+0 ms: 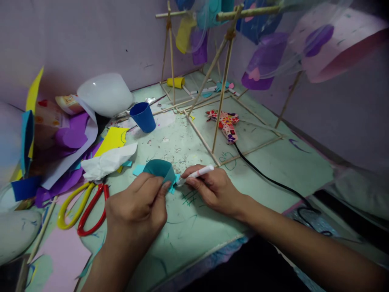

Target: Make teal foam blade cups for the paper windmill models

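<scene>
My left hand (pixel 141 200) is closed round a curled teal paper piece (pixel 159 168), pinching its near edge above the table. My right hand (pixel 209 186) grips a white marker (pixel 200 172) like a pen. The marker's dark tip points left and meets, or nearly meets, a small light-blue paper scrap (pixel 174 184) beside the teal curl. Whether the tip touches the paper I cannot tell. Left of my left hand lie scissors (pixel 86 207) with one yellow and one red handle, their blades hidden under crumpled white paper (pixel 110 161).
A blue paper cup (pixel 142 117) stands behind my hands. Wooden-stick frames (pixel 197 132) rise at the back right, hung with coloured paper shapes. Inside them rests a flower-patterned glue gun (pixel 226 123), its black cord (pixel 264 171) running right. Paper scraps (pixel 62 257) crowd the left side.
</scene>
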`<action>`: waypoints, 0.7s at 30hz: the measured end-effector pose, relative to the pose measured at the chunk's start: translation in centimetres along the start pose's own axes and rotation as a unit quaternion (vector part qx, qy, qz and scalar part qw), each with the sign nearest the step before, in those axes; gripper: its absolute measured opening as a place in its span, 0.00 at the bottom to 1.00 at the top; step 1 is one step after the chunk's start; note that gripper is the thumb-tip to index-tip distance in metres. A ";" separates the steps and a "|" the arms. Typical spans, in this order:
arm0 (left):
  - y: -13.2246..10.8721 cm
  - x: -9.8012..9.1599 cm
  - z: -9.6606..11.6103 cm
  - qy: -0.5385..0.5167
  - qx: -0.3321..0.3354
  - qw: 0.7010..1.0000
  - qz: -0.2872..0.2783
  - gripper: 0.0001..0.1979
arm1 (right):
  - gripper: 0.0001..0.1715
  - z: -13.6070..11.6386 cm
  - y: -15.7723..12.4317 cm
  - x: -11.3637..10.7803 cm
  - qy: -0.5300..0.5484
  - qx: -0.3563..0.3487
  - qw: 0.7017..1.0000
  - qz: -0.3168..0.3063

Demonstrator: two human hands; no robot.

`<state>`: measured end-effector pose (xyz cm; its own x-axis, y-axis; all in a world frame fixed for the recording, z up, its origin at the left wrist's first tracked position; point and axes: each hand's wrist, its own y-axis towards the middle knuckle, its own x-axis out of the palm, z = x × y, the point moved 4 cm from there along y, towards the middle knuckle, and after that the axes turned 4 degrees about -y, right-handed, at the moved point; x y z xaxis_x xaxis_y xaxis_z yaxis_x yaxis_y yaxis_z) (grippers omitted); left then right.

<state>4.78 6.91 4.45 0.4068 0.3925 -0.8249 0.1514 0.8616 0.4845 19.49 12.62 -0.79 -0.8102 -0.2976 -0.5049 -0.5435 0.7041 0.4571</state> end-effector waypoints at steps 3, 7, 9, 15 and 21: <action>0.0 0.1 0.1 0.000 -0.015 1.000 -0.003 0.07 | 0.10 0.1 0.0 0.3 0.020 0.013 1.000 -0.015; 0.0 0.1 0.1 -0.004 -0.024 1.000 -0.003 0.06 | 0.10 0.4 0.1 0.3 0.030 0.025 0.999 -0.008; 0.0 0.1 0.1 -0.009 -0.022 1.000 -0.003 0.06 | 0.09 0.6 0.2 0.2 0.028 0.035 0.999 0.011; 0.0 0.0 0.2 -0.010 -0.018 1.000 0.001 0.08 | 0.12 1.6 0.4 0.0 0.037 0.090 0.993 0.061; 0.0 0.0 0.1 -0.011 -0.026 1.000 -0.002 0.07 | 0.11 2.1 0.0 -0.4 0.060 0.133 0.985 0.094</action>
<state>4.88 6.84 4.46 0.4264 0.3828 -0.8196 0.1051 0.8789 0.4652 20.27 14.08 -2.12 -0.9200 -0.2076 -0.3325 -0.3168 0.8934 0.3187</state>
